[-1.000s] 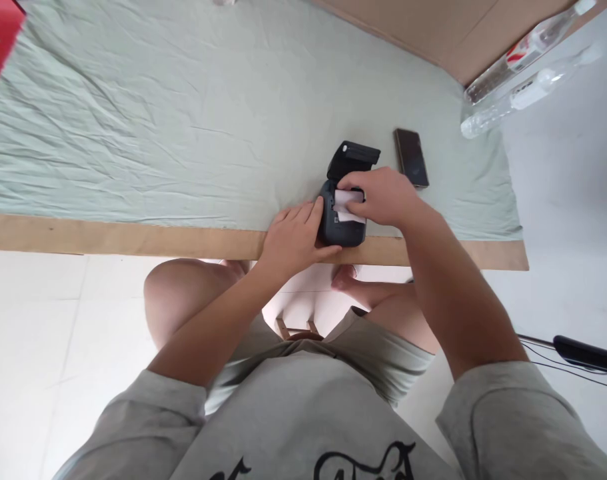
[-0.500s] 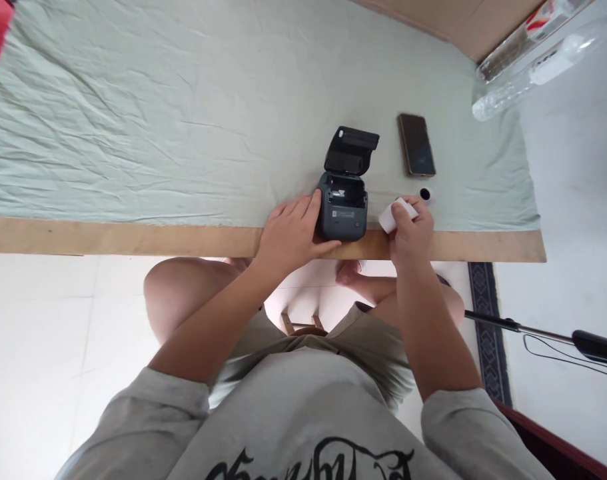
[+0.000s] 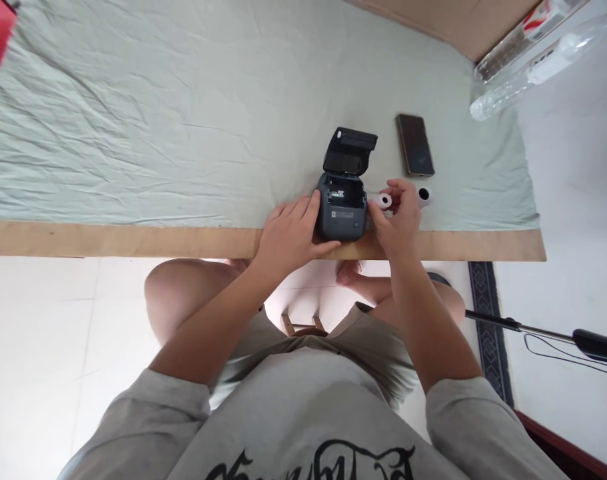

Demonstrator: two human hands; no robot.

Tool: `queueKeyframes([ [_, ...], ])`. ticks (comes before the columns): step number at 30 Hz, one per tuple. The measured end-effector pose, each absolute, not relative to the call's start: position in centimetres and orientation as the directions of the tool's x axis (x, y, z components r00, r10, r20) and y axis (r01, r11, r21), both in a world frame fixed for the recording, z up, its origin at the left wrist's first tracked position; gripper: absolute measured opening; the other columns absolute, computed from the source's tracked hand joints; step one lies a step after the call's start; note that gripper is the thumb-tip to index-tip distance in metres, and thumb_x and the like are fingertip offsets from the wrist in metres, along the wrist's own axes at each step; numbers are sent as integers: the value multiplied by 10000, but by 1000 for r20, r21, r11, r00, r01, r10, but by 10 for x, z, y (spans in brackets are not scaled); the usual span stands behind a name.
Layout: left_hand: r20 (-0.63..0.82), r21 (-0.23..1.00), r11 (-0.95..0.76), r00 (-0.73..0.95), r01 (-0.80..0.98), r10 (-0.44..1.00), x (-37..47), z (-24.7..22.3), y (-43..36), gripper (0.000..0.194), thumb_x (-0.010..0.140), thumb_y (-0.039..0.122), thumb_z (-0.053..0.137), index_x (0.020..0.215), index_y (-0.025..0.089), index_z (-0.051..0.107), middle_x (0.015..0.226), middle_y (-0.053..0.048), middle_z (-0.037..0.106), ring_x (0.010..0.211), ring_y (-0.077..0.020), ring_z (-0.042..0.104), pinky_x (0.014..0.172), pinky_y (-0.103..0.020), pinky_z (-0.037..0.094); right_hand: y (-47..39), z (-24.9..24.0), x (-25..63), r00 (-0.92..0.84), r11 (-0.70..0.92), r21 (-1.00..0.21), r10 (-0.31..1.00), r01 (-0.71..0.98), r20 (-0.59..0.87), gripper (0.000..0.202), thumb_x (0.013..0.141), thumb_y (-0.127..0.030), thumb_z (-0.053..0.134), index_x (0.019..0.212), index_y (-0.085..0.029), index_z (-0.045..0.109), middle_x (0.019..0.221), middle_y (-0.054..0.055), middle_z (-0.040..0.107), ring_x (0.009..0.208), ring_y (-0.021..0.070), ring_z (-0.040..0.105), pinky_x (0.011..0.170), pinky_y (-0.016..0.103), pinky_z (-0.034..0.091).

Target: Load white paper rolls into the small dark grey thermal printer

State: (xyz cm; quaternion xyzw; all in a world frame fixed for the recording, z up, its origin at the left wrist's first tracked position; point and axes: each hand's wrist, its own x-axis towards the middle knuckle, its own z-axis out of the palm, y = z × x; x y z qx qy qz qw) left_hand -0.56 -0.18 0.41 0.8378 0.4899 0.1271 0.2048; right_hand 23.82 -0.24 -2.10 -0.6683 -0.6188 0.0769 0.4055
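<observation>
Left hand (image 3: 289, 230) lies unclenched against a rounded printer (image 3: 340, 228); right hand (image 3: 402, 217) grasps a white roll (image 3: 381, 201). Its dark bin (image 3: 353, 191) gapes under a raised lid (image 3: 350, 148).

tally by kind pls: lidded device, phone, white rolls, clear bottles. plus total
Dark lidded device: 1
Phone: 1
White rolls: 2
Clear bottles: 2
Total: 6

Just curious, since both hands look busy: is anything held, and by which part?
The right hand appears to hold a white roll around its sides; the left hand rests against the printer.
</observation>
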Motion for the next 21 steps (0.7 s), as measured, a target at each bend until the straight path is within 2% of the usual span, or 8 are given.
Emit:
queueKeyframes([
  [5,34,470,-448,492,760,870,-6,3,-2,950,912,602,680,1598,31,353,1577,-194,522,1414,-366,519,1164,-452,382,14,-20,247,134,146,-539,886,829,445,436,826,-324,661,1237,-251,537,1136,104,725,984,259,689,865,458,564],
  [7,33,471,-445,489,761,871,-6,3,-2,950,911,600,682,1598,33,353,1582,-194,517,1418,-365,515,1165,-455,382,19,-20,248,88,158,-506,899,848,429,415,835,-318,637,1232,-243,546,1145,113,722,979,263,690,829,456,575],
  [9,34,473,-443,486,762,873,-6,2,-2,954,908,599,687,1599,35,350,1577,-192,523,1412,-364,520,1163,-457,385,17,-15,247,68,184,-464,878,867,475,386,846,-322,628,1216,-234,566,1176,126,697,1029,276,680,810,459,579],
  [12,40,473,-448,490,759,871,-7,2,-2,964,905,610,690,1600,36,348,1568,-195,531,1398,-361,532,1158,-456,391,2,-1,253,64,250,-339,714,907,697,258,889,-299,591,1140,-245,609,1185,125,638,1166,303,624,876,490,558],
  [14,41,472,-454,496,755,867,-7,2,-2,959,904,616,689,1594,38,358,1557,-199,541,1394,-357,537,1163,-453,389,-6,8,266,82,267,-283,579,921,811,186,892,-266,556,1071,-264,609,1030,85,617,1058,283,624,881,496,542],
  [15,42,473,-455,497,754,867,-7,2,-2,952,907,616,686,1593,41,361,1554,-199,544,1395,-353,537,1167,-452,385,-9,10,274,114,239,-292,559,926,821,208,875,-247,546,1072,-265,606,1020,85,616,1035,280,620,854,484,538],
  [18,39,476,-449,491,756,870,-7,3,-2,940,911,607,684,1589,40,364,1551,-193,549,1400,-349,533,1165,-452,386,-7,2,302,204,94,-381,715,920,669,371,786,-298,615,1152,-241,593,1136,117,638,1067,297,617,849,489,541],
  [21,35,474,-446,490,759,871,-7,2,-2,943,909,605,689,1586,32,369,1558,-187,544,1409,-351,525,1165,-451,384,-2,-18,318,256,2,-464,832,886,491,569,723,-387,685,1247,-208,558,1246,136,610,1148,307,613,957,522,530],
])
